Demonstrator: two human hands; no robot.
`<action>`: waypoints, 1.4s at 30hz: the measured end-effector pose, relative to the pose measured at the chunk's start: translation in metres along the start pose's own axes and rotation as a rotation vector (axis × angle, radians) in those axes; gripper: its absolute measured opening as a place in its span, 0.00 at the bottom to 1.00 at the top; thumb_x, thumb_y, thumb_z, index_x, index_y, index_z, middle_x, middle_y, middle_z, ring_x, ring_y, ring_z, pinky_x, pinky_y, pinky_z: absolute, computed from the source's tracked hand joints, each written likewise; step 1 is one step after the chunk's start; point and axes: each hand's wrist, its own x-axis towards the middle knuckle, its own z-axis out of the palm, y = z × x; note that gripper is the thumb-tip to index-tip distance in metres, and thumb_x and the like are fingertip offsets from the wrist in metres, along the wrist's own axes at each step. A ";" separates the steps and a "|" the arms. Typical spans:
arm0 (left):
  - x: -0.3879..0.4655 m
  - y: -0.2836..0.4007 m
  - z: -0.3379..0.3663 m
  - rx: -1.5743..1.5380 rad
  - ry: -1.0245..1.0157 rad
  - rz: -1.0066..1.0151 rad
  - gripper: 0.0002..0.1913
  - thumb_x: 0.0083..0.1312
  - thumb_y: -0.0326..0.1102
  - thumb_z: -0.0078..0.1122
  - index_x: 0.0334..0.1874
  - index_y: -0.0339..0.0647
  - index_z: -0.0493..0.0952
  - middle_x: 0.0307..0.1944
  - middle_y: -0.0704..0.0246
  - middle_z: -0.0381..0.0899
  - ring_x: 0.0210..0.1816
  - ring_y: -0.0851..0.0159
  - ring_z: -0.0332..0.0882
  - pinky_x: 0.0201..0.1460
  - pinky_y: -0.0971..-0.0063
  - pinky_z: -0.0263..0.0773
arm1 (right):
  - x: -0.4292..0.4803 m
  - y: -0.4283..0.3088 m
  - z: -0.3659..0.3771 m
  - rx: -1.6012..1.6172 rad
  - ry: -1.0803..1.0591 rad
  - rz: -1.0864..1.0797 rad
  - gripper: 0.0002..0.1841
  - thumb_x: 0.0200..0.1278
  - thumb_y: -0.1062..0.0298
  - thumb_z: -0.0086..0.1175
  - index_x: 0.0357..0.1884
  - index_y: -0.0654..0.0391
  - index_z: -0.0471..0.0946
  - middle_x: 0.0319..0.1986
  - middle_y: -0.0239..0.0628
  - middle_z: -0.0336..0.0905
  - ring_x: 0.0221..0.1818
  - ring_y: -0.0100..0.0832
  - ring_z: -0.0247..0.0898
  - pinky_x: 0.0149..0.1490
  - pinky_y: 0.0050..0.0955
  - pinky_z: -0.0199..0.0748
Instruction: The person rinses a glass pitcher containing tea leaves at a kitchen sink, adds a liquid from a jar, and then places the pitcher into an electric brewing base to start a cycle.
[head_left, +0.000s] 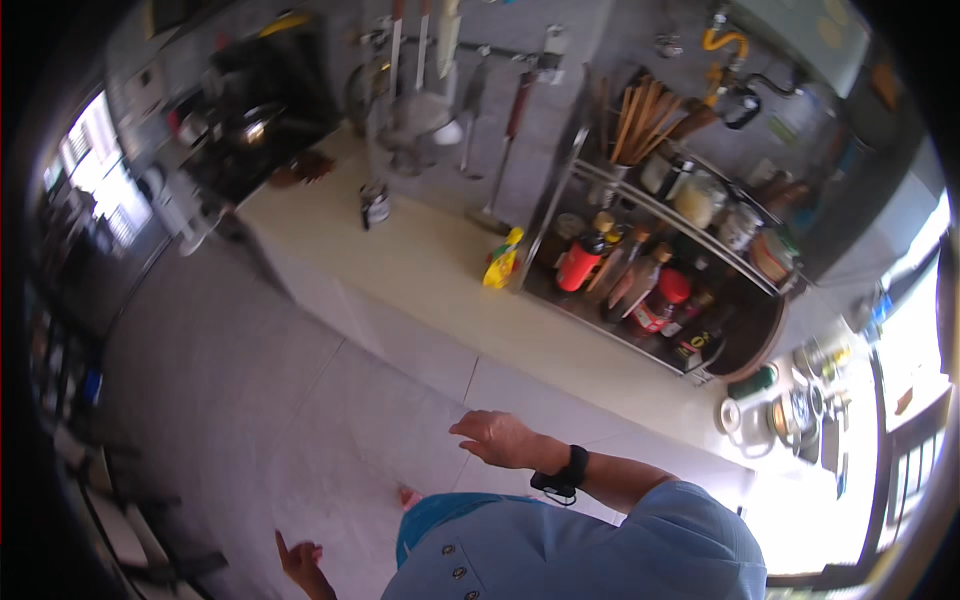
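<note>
My right hand hangs in the air before my body, its fingers slightly bent and nothing in them; a black wrist device is strapped behind it. Low in the view, my left hand holds nothing, with one finger stretched out. Beyond both hands runs a pale countertop. On it stand a yellow pouch and a small jar. A two-tier metal rack holds bottles, jars and a bundle of wooden chopsticks.
Ladles and spatulas hang from a wall rail. A dark cooktop lies at the counter's far left end. At the right are pots near a sink and a bright window. Dark-framed furniture stands at the lower left on the grey tiled floor.
</note>
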 end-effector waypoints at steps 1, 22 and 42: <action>0.023 0.000 -0.006 -0.027 -0.062 0.032 0.40 0.59 0.24 0.55 0.78 0.35 0.57 0.28 0.68 0.79 0.23 0.70 0.76 0.28 0.78 0.74 | 0.009 0.000 -0.007 -0.019 0.036 0.035 0.16 0.62 0.68 0.61 0.52 0.58 0.80 0.47 0.46 0.81 0.50 0.49 0.77 0.54 0.42 0.78; 0.068 0.049 0.265 0.217 -0.618 0.101 0.37 0.59 0.27 0.52 0.74 0.29 0.62 0.21 0.68 0.78 0.21 0.70 0.76 0.29 0.75 0.78 | -0.054 0.127 -0.363 -0.717 1.303 0.634 0.52 0.52 0.64 0.69 0.75 0.69 0.49 0.61 0.66 0.67 0.62 0.62 0.66 0.65 0.47 0.67; 0.043 0.078 0.417 0.267 -0.913 0.034 0.34 0.61 0.24 0.55 0.74 0.30 0.63 0.26 0.68 0.80 0.25 0.71 0.78 0.33 0.75 0.80 | -0.023 0.133 -0.364 -0.623 1.424 0.736 0.46 0.42 0.63 0.73 0.62 0.67 0.58 0.52 0.60 0.66 0.58 0.60 0.63 0.62 0.50 0.67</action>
